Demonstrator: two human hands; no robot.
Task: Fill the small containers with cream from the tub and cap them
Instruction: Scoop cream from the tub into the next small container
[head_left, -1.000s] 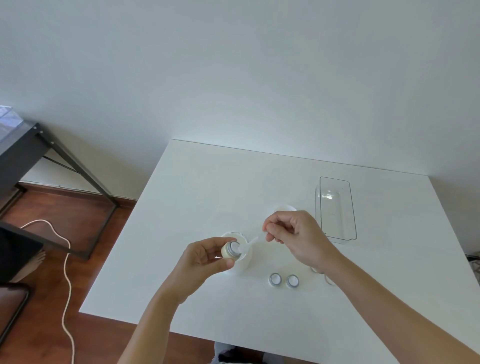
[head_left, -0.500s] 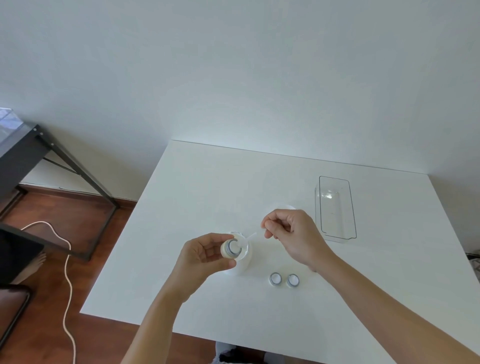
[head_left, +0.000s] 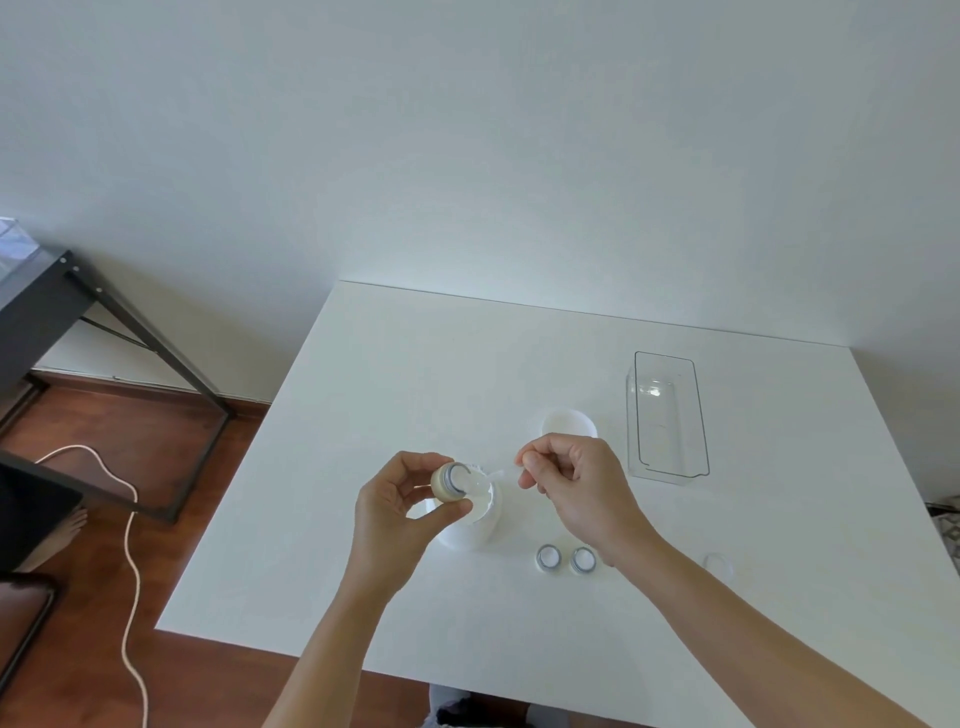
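My left hand (head_left: 397, 512) holds a small beige container (head_left: 448, 483), tilted with its open mouth toward the right, just above the white cream tub (head_left: 475, 525). My right hand (head_left: 576, 486) pinches a small clear spatula (head_left: 493, 475) whose tip reaches the container's mouth. Two small containers (head_left: 548, 558) (head_left: 582, 560) with grey rims stand side by side on the white table (head_left: 395, 384), right of the tub. The tub's white lid (head_left: 569, 422) lies behind my right hand. A small clear cap (head_left: 719, 564) lies right of my right forearm.
A clear rectangular plastic bin (head_left: 667, 415) stands at the table's right rear. A black metal desk frame (head_left: 130, 322) and a white cable (head_left: 130, 545) are on the wooden floor to the left. The table's front edge is near my elbows.
Both hands shifted slightly left and up over the tub. The spatula tip stays at the held container's mouth.
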